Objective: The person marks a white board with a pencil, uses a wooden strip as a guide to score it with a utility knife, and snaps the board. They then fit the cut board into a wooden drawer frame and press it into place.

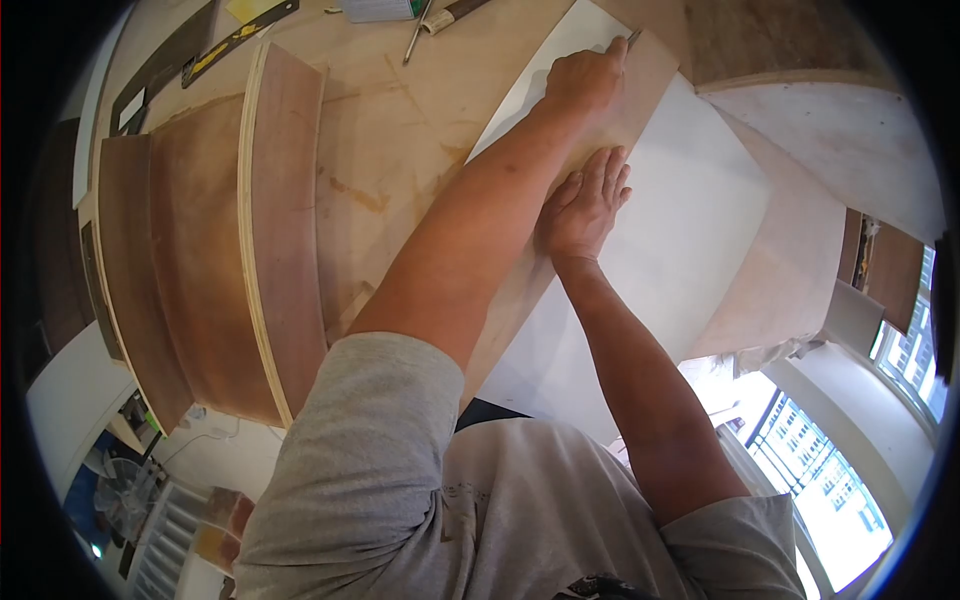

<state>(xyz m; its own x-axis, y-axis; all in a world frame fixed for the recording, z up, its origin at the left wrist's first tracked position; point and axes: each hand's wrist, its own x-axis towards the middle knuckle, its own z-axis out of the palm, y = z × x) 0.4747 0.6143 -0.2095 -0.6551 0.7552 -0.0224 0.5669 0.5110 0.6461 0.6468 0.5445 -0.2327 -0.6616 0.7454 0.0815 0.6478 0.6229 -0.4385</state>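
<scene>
A long wooden strip [645, 100] lies diagonally across a white sheet [700, 170], which shows on both sides of it. My right hand [585, 212] rests palm down on the strip, its fingers spread apart. Farther up, near the strip's far end, my left hand [588, 80] is closed around a thin tool [633, 37]. Only a short dark end of that tool sticks out beyond the fingers, so its kind is hidden.
Left of my arms stands a wooden piece with upright panels [285, 200]. A black and yellow tool [240, 42] and a wooden-handled tool [452, 14] lie at the back of the worktable [370, 130]. On the right are curved wooden panels [790, 240] and a window [820, 480].
</scene>
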